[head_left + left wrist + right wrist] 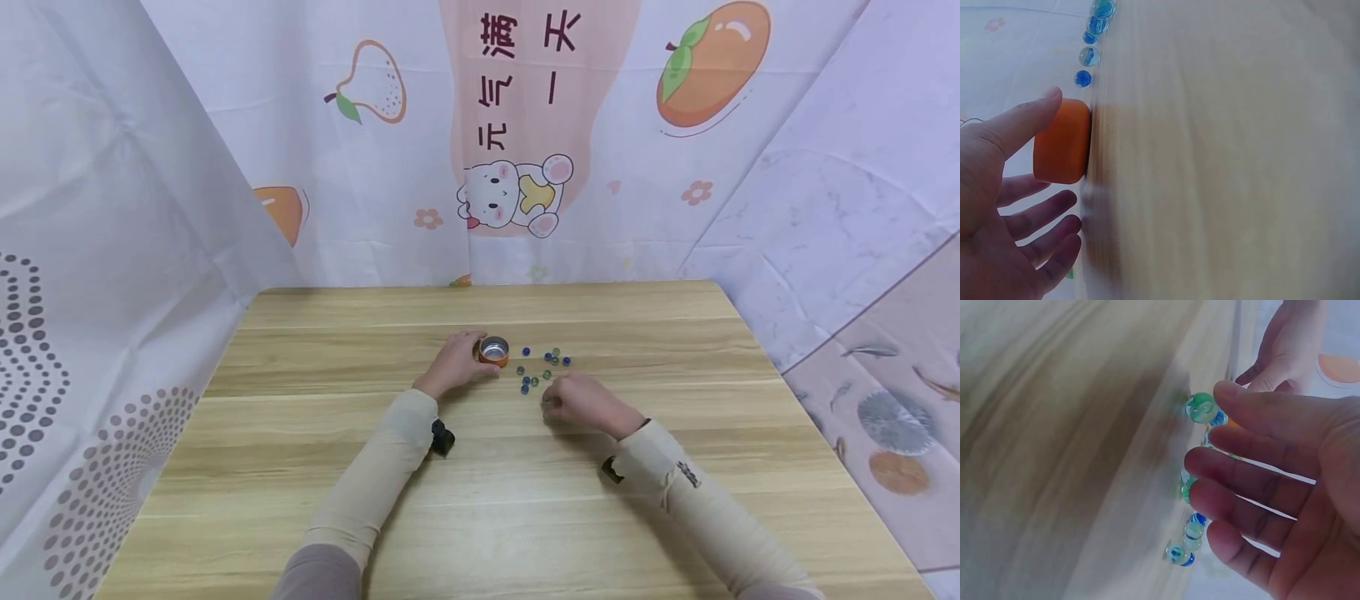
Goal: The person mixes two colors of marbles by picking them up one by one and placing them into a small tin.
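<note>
A small round orange tin (493, 362) with an open silvery inside stands upright on the wooden table. My left hand (454, 363) holds it from the left side. In the left wrist view, the thumb lies along the tin's orange wall (1063, 142), while the other fingers fan out below. To the right of the tin lie scattered glass marbles, several blue (527, 352) and several clear green (547, 375). My right hand (587, 402) is low over the table at their near right edge. Its fingers are loosely extended, with the thumb tip right by a green-swirled marble (1201, 408).
The light wooden table (315, 467) ends at a patterned white curtain (375, 183) behind. Another printed cloth (892, 400) hangs along the right side. Dark wrist cameras (442, 437) are strapped to both forearms.
</note>
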`<state>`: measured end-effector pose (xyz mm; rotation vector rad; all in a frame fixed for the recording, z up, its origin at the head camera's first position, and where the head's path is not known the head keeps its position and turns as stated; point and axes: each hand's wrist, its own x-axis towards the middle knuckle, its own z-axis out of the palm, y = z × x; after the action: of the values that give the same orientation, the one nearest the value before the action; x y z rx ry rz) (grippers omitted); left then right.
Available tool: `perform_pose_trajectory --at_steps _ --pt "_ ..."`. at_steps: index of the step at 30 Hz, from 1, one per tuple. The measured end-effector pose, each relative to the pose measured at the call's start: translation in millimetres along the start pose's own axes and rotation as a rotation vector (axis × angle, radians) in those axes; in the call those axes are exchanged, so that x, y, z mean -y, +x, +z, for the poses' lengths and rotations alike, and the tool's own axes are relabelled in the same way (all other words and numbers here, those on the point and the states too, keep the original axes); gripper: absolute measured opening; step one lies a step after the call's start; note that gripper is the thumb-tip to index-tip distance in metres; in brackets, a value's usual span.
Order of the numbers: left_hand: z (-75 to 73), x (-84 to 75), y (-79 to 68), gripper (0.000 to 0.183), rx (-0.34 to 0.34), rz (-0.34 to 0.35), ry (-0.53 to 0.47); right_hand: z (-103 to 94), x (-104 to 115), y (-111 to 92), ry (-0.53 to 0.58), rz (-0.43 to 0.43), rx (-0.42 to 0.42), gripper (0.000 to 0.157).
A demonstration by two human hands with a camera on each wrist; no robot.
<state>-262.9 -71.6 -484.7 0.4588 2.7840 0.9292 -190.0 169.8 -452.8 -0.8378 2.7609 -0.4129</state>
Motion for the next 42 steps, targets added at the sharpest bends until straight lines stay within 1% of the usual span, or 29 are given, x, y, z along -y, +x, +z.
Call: perform_pose_trajectory --at_steps 4,10,17,33,42 --pt "0.1 0.1 0.3 0.077 0.000 0.005 -0.003 1.5 0.8 -0.1 0.009 -0.004 0.006 0.012" --pt "0.7 0.7 1.2 0.075 0.001 -0.004 -0.020 2.7 2.7 0.3 0.014 0.009 0.017 0.015" --pt "0.8 0.2 1.8 0.073 0.000 -0.006 -0.037 5.1 1.0 0.2 0.007 -0.021 0.006 0.013" --pt "0.9 0.0 2.2 0.067 -0.008 -0.008 -0.041 8.1 -1.0 0.9 -0.014 -0.039 -0.017 0.010" --pt "1.8 1.1 3.2 0.061 -0.023 -0.007 -0.061 7.4 -0.6 2.5 0.023 0.001 -0.007 0.009"
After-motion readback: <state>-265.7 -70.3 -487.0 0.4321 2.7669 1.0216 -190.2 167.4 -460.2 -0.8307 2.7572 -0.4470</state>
